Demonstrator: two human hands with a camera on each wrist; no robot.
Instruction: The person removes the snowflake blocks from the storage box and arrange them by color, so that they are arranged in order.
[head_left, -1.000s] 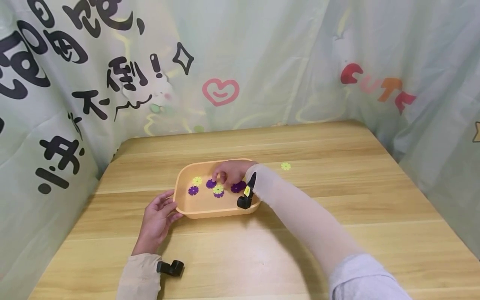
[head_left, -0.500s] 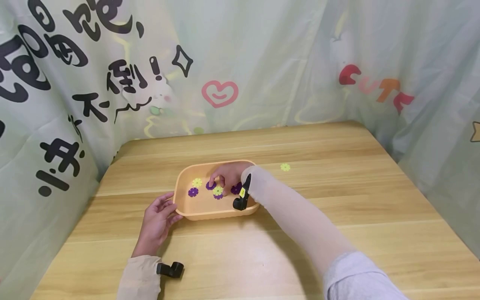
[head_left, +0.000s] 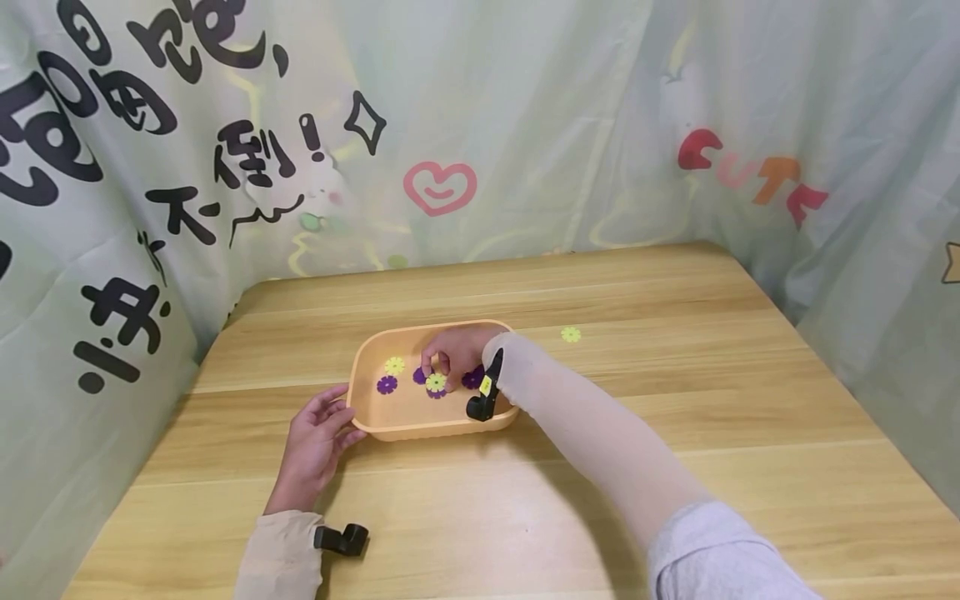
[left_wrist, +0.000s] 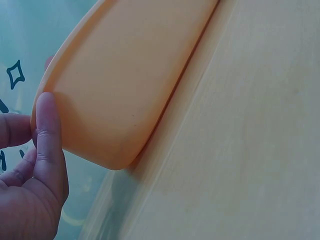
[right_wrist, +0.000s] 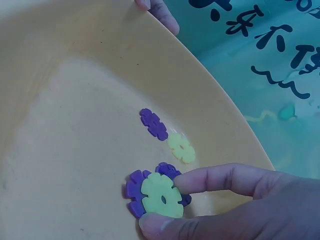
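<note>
An orange plastic basket sits on the wooden table, and my left hand grips its left rim, thumb on one side and fingers on the other. Inside it, my right hand has thumb and index finger curled at opposite edges of a yellow flower-shaped disc. That disc overlaps purple flower-shaped discs. Farther along the basket floor lie another purple disc and a yellow disc. More purple pieces are partly hidden under my right hand and wrist.
One loose yellow disc lies on the tabletop right of the basket. Printed curtains hang behind and along both sides of the table. A black wrist camera overhangs the basket's near right rim.
My right index finger has reached onto a purple disc, which has shifted slightly nearer the yellow one beside my thumb. The left hand keeps its grip on the basket.
</note>
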